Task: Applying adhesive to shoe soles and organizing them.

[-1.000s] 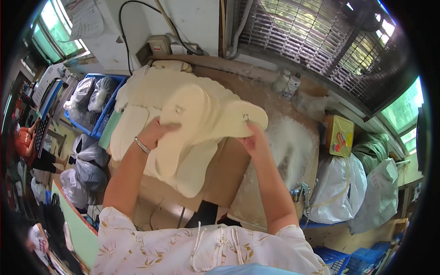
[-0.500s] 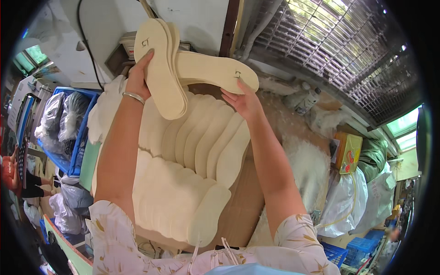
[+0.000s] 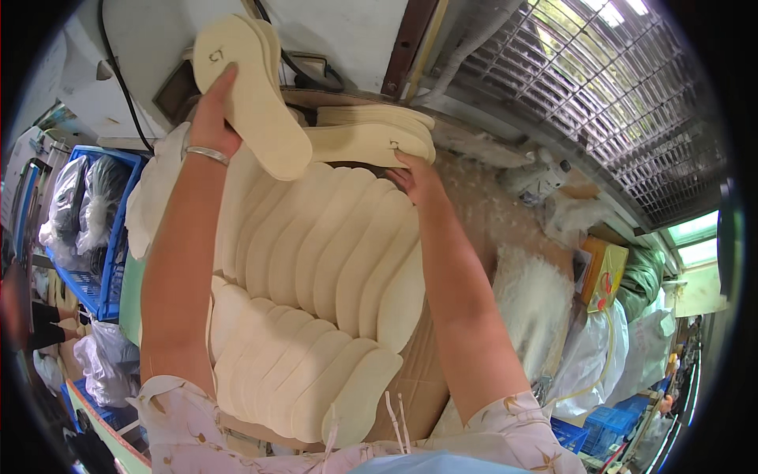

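Observation:
Cream shoe insoles (image 3: 257, 103), a few stacked together with a small dark mark on the top one, are gripped by my left hand (image 3: 217, 118) at the far left. My right hand (image 3: 416, 178) is closed on the near edge of a second insole stack (image 3: 351, 144), its thumb on top beside a similar mark. That stack lies sideways at the far side of the table, against another pile of insoles (image 3: 375, 116) behind it. Below my hands, overlapping insoles are fanned out in a far row (image 3: 316, 245) and a near row (image 3: 272, 371).
Brown cardboard (image 3: 410, 395) covers the work surface. A blue crate (image 3: 118, 229) with bagged items stands at the left. At the right are fluffy white material (image 3: 533, 308), a yellow box (image 3: 604, 272) and white bags (image 3: 588, 363). A metal grille (image 3: 600, 103) covers the window.
My left hand has carried its insoles up and left, apart from the other stack. My right hand has lowered its stack beside the pile at the far side. The view has shifted slightly.

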A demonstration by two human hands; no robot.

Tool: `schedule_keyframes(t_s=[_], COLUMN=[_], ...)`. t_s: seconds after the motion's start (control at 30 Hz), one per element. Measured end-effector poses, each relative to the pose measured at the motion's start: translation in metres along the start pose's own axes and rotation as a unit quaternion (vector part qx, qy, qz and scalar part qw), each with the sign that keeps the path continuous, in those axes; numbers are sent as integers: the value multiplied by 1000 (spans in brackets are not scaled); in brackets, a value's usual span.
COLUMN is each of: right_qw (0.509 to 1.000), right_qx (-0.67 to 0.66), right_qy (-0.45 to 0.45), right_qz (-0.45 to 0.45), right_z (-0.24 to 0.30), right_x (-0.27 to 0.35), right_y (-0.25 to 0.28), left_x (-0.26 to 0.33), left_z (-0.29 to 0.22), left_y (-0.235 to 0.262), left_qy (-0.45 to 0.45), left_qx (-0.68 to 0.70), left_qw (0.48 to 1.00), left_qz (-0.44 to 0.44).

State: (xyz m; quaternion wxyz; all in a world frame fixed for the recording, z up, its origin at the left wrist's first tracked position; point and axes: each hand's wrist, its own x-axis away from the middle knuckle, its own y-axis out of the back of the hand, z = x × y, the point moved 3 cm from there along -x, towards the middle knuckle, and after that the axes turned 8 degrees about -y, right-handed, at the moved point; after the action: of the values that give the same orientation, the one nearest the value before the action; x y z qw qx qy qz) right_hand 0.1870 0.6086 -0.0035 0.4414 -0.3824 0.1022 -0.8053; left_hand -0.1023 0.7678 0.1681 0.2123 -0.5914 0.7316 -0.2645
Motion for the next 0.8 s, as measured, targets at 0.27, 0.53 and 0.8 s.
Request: schedule_keyframes(t_s=[0.27,0.53,0.8], right_qw=[981,977,937], right_qx=[134,144,224], right_qy=[124,152,264], right_qz=[-64,-45,-52], right_z=[10,18,27], right_x=[-6,-7,-7], right_y=[18,11,14], left_x=[25,63,82], left_z=[-89,-128,-124], left_y=[29,82,105], left_qy=[-74,-105,-106], left_qx=[-22,-81,-78], left_qw=[997,991,991], left_qz=[24,-11,-24])
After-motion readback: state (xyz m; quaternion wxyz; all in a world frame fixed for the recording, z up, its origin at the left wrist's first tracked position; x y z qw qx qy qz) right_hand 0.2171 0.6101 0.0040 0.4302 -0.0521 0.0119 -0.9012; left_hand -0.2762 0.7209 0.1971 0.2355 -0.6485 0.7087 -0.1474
